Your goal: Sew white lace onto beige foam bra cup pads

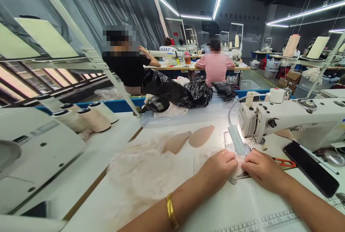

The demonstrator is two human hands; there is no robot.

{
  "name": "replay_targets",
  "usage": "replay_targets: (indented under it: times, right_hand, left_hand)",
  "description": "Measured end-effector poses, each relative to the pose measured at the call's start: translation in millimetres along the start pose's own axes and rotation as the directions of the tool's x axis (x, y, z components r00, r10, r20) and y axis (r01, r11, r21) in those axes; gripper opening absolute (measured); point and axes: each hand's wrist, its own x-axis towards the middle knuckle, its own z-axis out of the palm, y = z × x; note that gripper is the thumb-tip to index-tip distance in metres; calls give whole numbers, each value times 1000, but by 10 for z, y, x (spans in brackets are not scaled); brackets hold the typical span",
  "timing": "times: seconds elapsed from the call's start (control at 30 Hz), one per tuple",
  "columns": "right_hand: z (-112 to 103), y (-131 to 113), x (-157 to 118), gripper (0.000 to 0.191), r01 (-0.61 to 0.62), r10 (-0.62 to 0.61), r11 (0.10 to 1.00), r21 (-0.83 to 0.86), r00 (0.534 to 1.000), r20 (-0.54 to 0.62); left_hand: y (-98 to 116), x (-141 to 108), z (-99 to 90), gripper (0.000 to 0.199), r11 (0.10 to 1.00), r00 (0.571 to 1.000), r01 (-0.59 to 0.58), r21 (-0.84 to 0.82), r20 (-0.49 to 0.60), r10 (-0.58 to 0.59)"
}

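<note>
My left hand (222,167), with a ring and a gold bracelet, is closed on a pale, sheer fabric piece (239,167) below the sewing machine head (253,117). From the right, my right hand (260,169) pinches the same piece close to the lamp's tip. A small lamp (236,139) on a bent metal neck hangs over the fabric and hides part of it. Left of my hands lies a heap of white sheer fabric (145,174). Two beige cup-shaped pieces (201,136) rest behind the heap.
Red-handled snips (285,163) and a black phone (311,169) lie right of my right hand. A printed ruler scale (264,223) runs along the front. Thread cones (94,118) stand at left. Black plastic bags (188,93) and two seated people are beyond the table.
</note>
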Motion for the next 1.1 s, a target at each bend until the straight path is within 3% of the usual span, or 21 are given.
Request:
replay_targets:
  times: [0.37, 0.63, 0.93, 1.1]
  right_hand:
    - [22, 24, 10, 29, -52, 52, 999, -13, 998, -38]
    - [10, 24, -7, 29, -69, 69, 998, 9, 998, 8]
    - [-11, 11, -24, 24, -103, 100, 994, 48, 994, 47]
    - [-12, 5, -35, 22, -135, 132, 988, 70, 990, 49]
  left_hand:
    - [24, 53, 39, 25, 994, 999, 26, 102, -30, -23]
    - [78, 107, -59, 32, 998, 998, -60, 28, 23, 59]
    - [87, 89, -42, 31, 997, 998, 39, -73, 44, -36]
    - [10, 124, -5, 29, 991, 998, 14, -130, 66, -5]
